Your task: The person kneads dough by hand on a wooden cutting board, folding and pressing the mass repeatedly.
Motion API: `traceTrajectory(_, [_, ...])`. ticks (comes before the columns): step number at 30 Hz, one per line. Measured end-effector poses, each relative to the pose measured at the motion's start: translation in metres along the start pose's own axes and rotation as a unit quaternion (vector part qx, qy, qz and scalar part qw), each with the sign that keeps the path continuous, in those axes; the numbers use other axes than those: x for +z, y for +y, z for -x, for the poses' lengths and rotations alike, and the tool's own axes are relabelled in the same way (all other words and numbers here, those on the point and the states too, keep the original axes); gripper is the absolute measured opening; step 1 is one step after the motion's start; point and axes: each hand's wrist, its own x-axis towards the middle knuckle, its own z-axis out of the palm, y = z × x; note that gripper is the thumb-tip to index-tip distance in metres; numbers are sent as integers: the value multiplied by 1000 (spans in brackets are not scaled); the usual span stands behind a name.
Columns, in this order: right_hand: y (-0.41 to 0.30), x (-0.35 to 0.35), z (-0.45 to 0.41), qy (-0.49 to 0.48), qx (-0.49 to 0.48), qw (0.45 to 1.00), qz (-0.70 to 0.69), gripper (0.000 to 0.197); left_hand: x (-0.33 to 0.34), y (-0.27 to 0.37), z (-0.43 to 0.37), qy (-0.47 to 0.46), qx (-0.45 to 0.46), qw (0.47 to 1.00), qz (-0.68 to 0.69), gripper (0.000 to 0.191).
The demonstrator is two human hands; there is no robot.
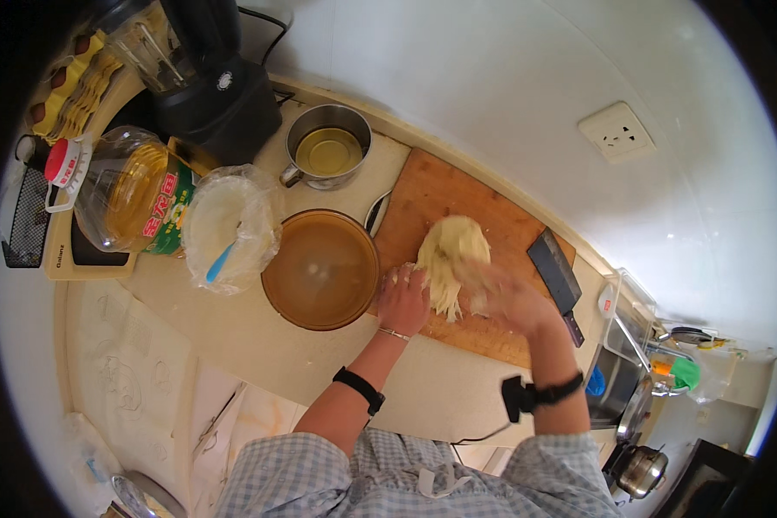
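Observation:
A pale, rough lump of dough lies on a wooden cutting board, its lower edge pulled into strands. My left hand rests at the dough's left edge, fingers bent against it; whether it grips any is hard to tell. Over the dough's lower right side is my right hand, blurred by motion, so its fingers and any hold are unclear. Left of the board stands a brown glass bowl. A cleaver lies along the board's right side.
Behind the bowl is a metal pot with yellowish liquid. A plastic-covered container of white contents with a blue-handled utensil, an oil jug and a black blender stand left. The sink is at the right.

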Motion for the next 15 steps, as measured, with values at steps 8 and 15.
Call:
traceTrajectory(8, [-29, -14, 5, 172, 24, 926, 335, 43, 0, 5, 2, -19, -26, 999, 3, 30])
traceTrajectory(15, [35, -18, -80, 357, -31, 848, 390, 35, 10, 9, -6, 42, 22, 999, -8, 28])
